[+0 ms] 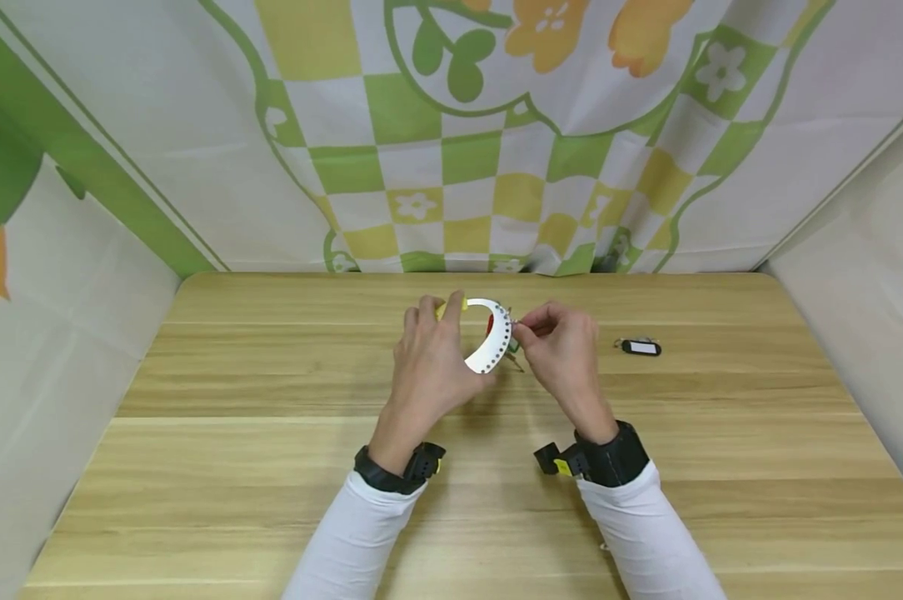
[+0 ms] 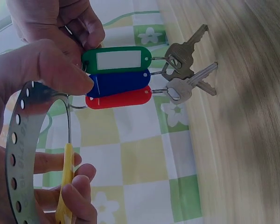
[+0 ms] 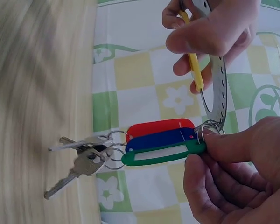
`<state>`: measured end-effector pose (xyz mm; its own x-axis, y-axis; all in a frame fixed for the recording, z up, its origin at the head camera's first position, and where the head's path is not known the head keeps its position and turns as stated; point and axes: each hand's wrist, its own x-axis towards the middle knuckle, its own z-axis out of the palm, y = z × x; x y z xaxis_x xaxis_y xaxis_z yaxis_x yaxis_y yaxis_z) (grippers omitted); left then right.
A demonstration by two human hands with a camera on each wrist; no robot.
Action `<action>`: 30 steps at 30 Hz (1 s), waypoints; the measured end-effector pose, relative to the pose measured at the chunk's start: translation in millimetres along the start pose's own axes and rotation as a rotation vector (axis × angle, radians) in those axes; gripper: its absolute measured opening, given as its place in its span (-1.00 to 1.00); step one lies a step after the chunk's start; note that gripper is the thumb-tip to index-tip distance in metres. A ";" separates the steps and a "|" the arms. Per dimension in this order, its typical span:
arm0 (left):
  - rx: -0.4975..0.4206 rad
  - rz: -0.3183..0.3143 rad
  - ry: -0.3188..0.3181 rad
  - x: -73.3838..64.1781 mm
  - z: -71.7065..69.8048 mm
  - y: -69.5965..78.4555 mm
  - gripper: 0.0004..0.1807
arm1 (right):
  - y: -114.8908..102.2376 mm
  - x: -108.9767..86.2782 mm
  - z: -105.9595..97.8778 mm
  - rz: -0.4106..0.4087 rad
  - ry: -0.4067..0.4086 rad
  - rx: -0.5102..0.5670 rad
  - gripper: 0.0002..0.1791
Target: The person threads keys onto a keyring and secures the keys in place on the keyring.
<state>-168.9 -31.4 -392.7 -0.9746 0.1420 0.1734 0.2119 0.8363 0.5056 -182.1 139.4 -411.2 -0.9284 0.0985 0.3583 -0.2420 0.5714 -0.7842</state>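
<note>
My left hand (image 1: 432, 358) holds a crescent-shaped metal key holder (image 1: 500, 340), its fingers round the yellow handle (image 2: 66, 186). Numbered holes line the holder's curved edge. At that edge my right hand (image 1: 567, 350) pinches the ring end of a green key tag (image 3: 163, 156) between thumb and fingers. Beside the green tag, a blue tag (image 2: 121, 83) and a red tag (image 2: 123, 99) hang close together. Metal keys (image 3: 87, 163) dangle from the tags on small split rings. Fingertips partly hide where the green tag's ring meets the holder.
To the right on the wooden table (image 1: 271, 467) lies a black key tag (image 1: 641, 347) with a white label and a ring. A small pale object (image 1: 604, 547) shows beside the right sleeve. A patterned curtain (image 1: 466, 167) hangs along the table's far edge.
</note>
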 end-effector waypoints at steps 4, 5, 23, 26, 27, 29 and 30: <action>-0.007 0.008 -0.002 -0.3 0.4 -0.7 0.24 | 0.4 0.7 -1.4 -0.012 -0.020 -0.009 -0.89; -0.010 0.010 -0.001 -0.3 0.6 -0.9 0.24 | 1.7 1.0 -1.7 -0.006 -0.033 0.010 -0.89; 0.005 0.041 0.021 0.7 0.0 -2.0 0.21 | 7.9 5.0 -5.8 0.104 -0.093 0.184 -0.89; -0.026 0.013 0.009 0.7 -0.2 -2.1 0.20 | 6.9 3.7 -4.3 0.074 -0.043 0.179 -0.88; -0.036 0.002 0.005 0.6 -0.2 -2.1 0.19 | 6.3 3.2 -3.6 0.057 -0.025 0.172 -0.87; -0.052 -0.014 0.002 0.5 -0.3 -2.2 0.19 | 5.2 1.9 -2.0 0.022 0.007 0.150 -0.87; -0.056 -0.017 0.003 0.4 -0.4 -2.3 0.19 | 4.9 1.2 -1.2 0.006 0.018 0.137 -0.87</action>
<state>-169.7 -33.4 -393.5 -0.9778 0.1260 0.1671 0.1990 0.8075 0.5553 -184.0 143.3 -414.0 -0.9251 0.1169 0.3614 -0.2736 0.4547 -0.8476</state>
